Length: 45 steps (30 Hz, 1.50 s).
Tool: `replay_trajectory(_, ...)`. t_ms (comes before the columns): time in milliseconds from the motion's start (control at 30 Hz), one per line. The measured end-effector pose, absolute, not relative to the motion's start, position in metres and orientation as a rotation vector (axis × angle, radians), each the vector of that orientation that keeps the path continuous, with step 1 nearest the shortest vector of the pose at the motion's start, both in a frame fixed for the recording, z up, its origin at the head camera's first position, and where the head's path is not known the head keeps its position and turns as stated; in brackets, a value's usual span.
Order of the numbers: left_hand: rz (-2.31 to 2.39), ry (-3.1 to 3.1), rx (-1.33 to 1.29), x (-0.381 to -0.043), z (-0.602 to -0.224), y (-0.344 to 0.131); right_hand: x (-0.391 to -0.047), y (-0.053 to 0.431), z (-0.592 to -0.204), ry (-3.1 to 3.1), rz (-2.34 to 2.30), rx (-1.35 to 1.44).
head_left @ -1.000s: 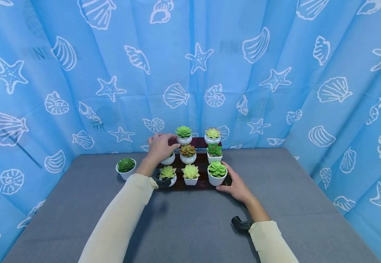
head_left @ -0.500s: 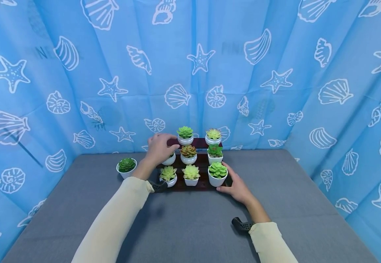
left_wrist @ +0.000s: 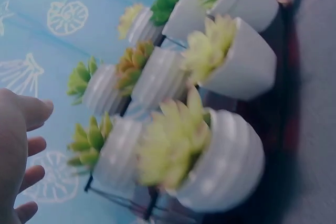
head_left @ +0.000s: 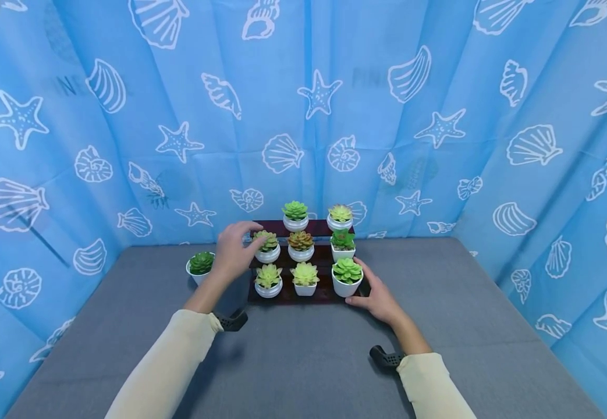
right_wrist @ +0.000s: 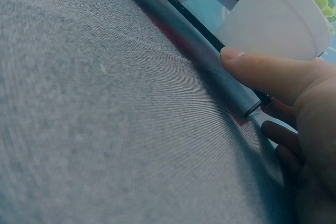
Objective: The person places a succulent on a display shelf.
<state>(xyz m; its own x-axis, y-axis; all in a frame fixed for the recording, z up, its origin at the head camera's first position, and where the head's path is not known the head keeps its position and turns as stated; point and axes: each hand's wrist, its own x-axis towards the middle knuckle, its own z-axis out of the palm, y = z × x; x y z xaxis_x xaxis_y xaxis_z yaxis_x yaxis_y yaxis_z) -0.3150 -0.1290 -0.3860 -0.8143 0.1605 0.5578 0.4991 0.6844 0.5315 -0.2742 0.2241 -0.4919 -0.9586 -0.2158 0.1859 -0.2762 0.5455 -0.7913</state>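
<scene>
A dark red three-tier plant stand [head_left: 318,227] holds several small succulents in white pots. My left hand [head_left: 234,253] is at its left side, thumb and fingertips close by the middle-tier green succulent [head_left: 268,255]. In the left wrist view the fingers [left_wrist: 35,174] are spread loosely, apart from the pots. At the stand's right end, my right hand [head_left: 380,299] grips the bottom shelf; the thumb [right_wrist: 257,66] presses its front edge beside a white pot [right_wrist: 278,22] with a bright green succulent [head_left: 347,270]. The other fingers curl past the shelf's end, partly hidden.
A dark green succulent in a white pot [head_left: 201,263] stands alone on the grey tabletop [head_left: 303,355], left of the stand and partly behind the left hand. A blue curtain [head_left: 303,116] with shell and starfish prints hangs behind and at both sides.
My left hand has drawn back left and slightly down from the top-left of the stand, uncovering the middle-tier left succulent. The right hand has kept its place.
</scene>
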Motion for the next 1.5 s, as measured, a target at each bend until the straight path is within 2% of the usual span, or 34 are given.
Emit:
replay_trajectory(400,-0.951,-2.318,-0.459,-0.298,-0.416,-0.167,-0.274,0.225,-0.493,-2.697,1.387,0.446)
replay_trajectory(1067,-0.782,-2.378,-0.266,-0.294,-0.449,-0.218,-0.276,0.222,-0.494,-2.661,1.426,0.488)
replay_trajectory(1300,-0.868,-2.44,-0.108,-0.298,-0.464,-0.228,-0.276,0.223,-0.491,-2.662,1.415,0.504)
replay_trajectory(1500,-1.141,-2.478,0.011,-0.301,-0.477,-0.237,-0.275,0.223,-0.491,-2.671,1.401,0.483)
